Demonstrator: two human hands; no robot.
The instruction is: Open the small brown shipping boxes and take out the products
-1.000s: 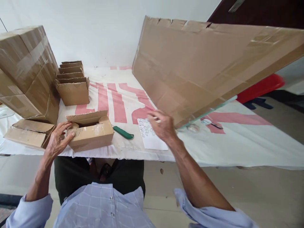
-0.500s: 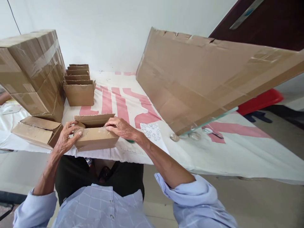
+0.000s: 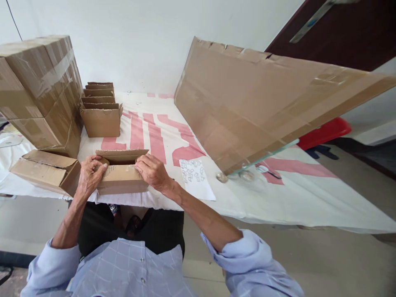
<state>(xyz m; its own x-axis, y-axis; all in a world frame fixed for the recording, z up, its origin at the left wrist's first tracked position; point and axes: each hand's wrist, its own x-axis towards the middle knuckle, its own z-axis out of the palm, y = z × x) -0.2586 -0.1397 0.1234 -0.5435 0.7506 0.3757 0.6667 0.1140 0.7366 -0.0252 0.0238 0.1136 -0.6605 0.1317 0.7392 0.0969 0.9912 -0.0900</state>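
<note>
A small brown cardboard box [image 3: 122,180] stands near the table's front edge, its long back flap raised and its top partly open. My left hand [image 3: 90,174] grips its left end, thumb and fingers closed on the short end flap. At the opposite end my right hand [image 3: 155,172] has its fingers bent over the top edge, with the fingertips pinched at the front rim. The inside looks dark, and its contents cannot be made out. Just left of my left hand lies another small cardboard box [image 3: 43,171] with its top flaps folded over.
Taped cartons [image 3: 40,90] are stacked at the left. Behind the box stands a row of open boxes [image 3: 101,123]. A large cardboard sheet [image 3: 247,99] leans at the right. A printed paper [image 3: 198,181] and scissors [image 3: 269,170] lie on the cloth-covered table [image 3: 303,202].
My right hand has curled more over the box's right end. My left fingers have shifted slightly on the left flap. The whole view has moved a little.
</note>
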